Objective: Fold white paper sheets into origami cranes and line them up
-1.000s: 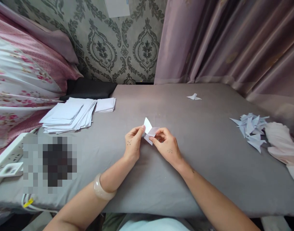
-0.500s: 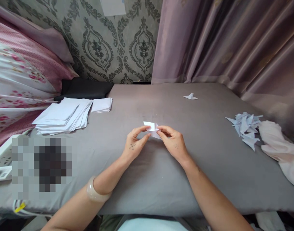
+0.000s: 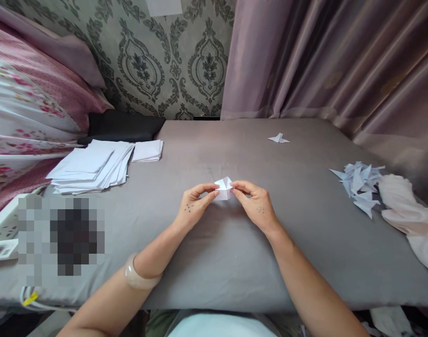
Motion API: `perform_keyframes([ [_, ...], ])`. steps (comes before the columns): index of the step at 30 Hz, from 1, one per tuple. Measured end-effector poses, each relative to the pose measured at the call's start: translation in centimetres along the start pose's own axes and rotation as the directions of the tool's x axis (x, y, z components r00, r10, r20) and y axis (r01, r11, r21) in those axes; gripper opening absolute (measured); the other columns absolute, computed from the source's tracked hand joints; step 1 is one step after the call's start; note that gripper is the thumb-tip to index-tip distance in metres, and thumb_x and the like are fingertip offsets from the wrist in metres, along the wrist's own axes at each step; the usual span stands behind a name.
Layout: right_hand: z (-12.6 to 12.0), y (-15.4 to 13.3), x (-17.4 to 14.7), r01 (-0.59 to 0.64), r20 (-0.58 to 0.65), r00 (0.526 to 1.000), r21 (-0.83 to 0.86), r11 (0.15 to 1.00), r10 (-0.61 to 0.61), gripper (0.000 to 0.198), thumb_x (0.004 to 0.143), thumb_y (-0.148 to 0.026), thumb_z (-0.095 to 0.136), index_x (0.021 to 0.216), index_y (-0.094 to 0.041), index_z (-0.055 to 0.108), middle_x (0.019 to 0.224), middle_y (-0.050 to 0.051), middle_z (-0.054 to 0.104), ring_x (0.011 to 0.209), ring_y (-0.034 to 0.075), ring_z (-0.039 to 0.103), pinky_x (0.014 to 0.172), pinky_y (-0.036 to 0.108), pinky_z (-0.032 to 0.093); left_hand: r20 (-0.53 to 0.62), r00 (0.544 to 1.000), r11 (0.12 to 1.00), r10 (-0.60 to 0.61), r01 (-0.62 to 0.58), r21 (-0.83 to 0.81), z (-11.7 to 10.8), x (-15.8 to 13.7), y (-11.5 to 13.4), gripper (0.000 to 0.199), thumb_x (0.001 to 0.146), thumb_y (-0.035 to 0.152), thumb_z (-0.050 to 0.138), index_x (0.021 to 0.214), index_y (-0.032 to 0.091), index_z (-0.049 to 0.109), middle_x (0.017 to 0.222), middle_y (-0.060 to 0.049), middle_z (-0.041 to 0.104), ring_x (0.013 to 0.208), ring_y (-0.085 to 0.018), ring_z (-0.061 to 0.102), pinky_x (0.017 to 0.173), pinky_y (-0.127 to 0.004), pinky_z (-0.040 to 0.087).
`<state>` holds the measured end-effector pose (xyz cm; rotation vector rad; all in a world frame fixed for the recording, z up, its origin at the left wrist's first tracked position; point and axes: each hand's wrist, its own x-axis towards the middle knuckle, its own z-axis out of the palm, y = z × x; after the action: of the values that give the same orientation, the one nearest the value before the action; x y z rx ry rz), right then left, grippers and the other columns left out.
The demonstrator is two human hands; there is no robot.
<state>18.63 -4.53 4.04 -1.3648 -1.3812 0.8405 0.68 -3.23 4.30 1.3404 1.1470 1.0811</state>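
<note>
White folded paper (image 3: 223, 194), seemingly unfinished, is pinched in your left hand (image 3: 192, 204) and right hand (image 3: 258, 204). Finished-looking, pointed white-paper figures (image 3: 361, 181) lie right; flat white sheets (image 3: 90, 161), left.

We look from the head, forward and down, past the shirt (image 3: 221, 325) and the forearms (image 3: 301, 276), near enough to take in the left hand (image 3: 194, 204), the right hand (image 3: 256, 202) and the paper (image 3: 223, 194) around mid-view. Our single view spans the grey cloth (image 3: 214, 271) on every side of that grip, and beyond it we face the wall (image 3: 177, 70), with the curtain (image 3: 287, 56) to the grip's far right.
</note>
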Motion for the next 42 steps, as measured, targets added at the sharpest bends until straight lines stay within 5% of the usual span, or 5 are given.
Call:
perform_keyframes([
  [11, 0.1, -0.5, -0.2, 0.044, 0.014, 0.999, 0.007, 0.999, -0.044, 0.013, 0.08, -0.033, 0.063, 0.086, -0.024, 0.071, 0.084, 0.001, 0.072, 0.08, 0.017, 0.065, 0.079, 0.031, 0.051, -0.003, 0.996, 0.996, 0.086, -0.086, 0.013, 0.1, 0.0, -0.1, 0.015, 0.077, 0.033, 0.071, 0.085, 0.022, 0.075, 0.089, -0.004, 0.071, 0.09, -0.02, 0.062, 0.088, -0.031, 0.045],
  [19, 0.0, -0.9, -0.1, 0.251, 0.043, 0.968, -0.051, 0.967, -0.249, 0.009, 0.084, -0.028, 0.062, 0.084, -0.025, 0.07, 0.099, 0.004, 0.064, 0.089, 0.016, 0.062, 0.077, 0.029, 0.051, 0.035, 0.963, 0.954, 0.268, -0.27, 0.13, -0.3, 0.2, -0.3, 0.011, 0.08, 0.032, 0.069, 0.084, 0.022, 0.073, 0.094, -0.005, 0.064, 0.096, -0.019, 0.057, 0.095, -0.034, 0.04],
  [32, -0.1, -1.7, -0.7, 0.279, 0.154, 0.953, -0.115, 0.953, -0.26, 0.01, 0.086, -0.029, 0.056, 0.083, -0.024, 0.064, 0.079, 0.001, 0.066, 0.079, 0.017, 0.062, 0.076, 0.03, 0.05, 0.084, 0.982, 0.98, 0.17, -0.178, 0.095, -0.1, -0.1, 0.0, 0.019, 0.081, 0.038, 0.067, 0.078, 0.02, 0.069, 0.079, -0.003, 0.066, 0.081, -0.017, 0.059, 0.082, -0.029, 0.045],
  [42, -0.1, -1.9, -0.9, 0.171, 0.197, 0.968, -0.069, 0.983, -0.155, 0.011, 0.083, -0.03, 0.057, 0.084, -0.024, 0.066, 0.083, 0.001, 0.069, 0.078, 0.016, 0.064, 0.078, 0.029, 0.05, 0.132, 0.982, 0.991, 0.134, -0.137, 0.012, 0.0, -0.2, 0.2, 0.019, 0.078, 0.037, 0.07, 0.078, 0.018, 0.066, 0.077, -0.002, 0.062, 0.076, -0.015, 0.057, 0.078, -0.028, 0.046],
])
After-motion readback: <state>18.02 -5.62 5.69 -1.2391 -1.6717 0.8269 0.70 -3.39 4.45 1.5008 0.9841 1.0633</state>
